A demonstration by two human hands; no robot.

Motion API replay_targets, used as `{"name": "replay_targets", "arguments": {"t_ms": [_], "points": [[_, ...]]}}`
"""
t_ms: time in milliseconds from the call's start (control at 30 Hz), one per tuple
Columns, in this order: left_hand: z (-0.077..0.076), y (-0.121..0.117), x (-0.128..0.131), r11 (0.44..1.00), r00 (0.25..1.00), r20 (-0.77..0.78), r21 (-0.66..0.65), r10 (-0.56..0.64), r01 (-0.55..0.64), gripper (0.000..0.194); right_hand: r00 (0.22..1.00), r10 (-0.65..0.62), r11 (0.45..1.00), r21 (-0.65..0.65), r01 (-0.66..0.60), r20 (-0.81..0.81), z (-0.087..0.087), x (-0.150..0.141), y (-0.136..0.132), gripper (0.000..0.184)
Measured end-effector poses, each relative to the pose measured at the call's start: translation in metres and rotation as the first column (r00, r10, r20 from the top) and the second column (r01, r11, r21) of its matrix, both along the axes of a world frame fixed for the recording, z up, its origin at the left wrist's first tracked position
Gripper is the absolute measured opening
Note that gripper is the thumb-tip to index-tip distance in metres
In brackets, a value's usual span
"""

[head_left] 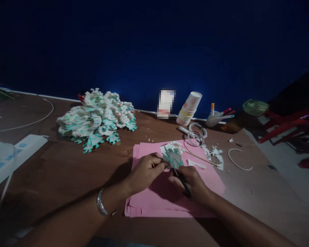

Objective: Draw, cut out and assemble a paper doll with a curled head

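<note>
My left hand (148,173) pinches the edge of a white paper cutout with green drawn lines (174,159), above a stack of pink paper (164,202). Black-handled scissors (182,181) are in my right hand (193,181), with fingers wrapped around the handles. The blades point up at the cutout's lower edge and are mostly hidden by it. Behind the cutout, more curled white paper (173,145) shows. A small white paper scrap (196,164) lies on the pink sheets to the right.
A heap of green-edged white paper pieces (98,120) stands at back left. Further right are stacked paper cups (189,108), a pen cup (213,119), tape rolls (198,130) and paper offcuts (216,156). A power strip (18,157) lies at left; a dark blue wall (144,51) rises behind.
</note>
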State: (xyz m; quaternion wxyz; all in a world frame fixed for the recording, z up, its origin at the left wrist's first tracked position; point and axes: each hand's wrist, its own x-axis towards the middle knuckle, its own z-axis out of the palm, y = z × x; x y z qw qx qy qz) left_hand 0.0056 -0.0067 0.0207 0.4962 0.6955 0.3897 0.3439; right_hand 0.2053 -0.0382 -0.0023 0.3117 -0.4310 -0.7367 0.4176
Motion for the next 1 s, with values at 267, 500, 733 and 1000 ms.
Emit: {"name": "replay_targets", "arguments": {"t_ms": [267,500,733,1000], "points": [[0.002,0.001,-0.002,0.990,0.994,0.065,-0.115,0.089,-0.081,0.031,0.999,-0.054,0.998,0.036,0.054,-0.008,0.001,0.001,0.002,0.042],[-0.001,0.009,-0.005,0.944,0.885,0.375,-0.279,0.276,-0.176,0.015,0.997,-0.080,0.993,-0.083,0.078,-0.020,0.006,0.007,0.004,0.040],[-0.004,0.012,-0.008,0.918,0.808,0.475,-0.349,0.348,-0.190,0.014,0.998,-0.059,0.988,-0.146,0.059,0.002,0.007,0.009,0.002,0.037],[-0.002,0.012,-0.011,0.926,0.867,0.342,-0.239,0.362,-0.292,0.018,0.999,-0.028,0.967,-0.251,0.033,0.022,0.013,0.015,-0.005,0.039]]}}
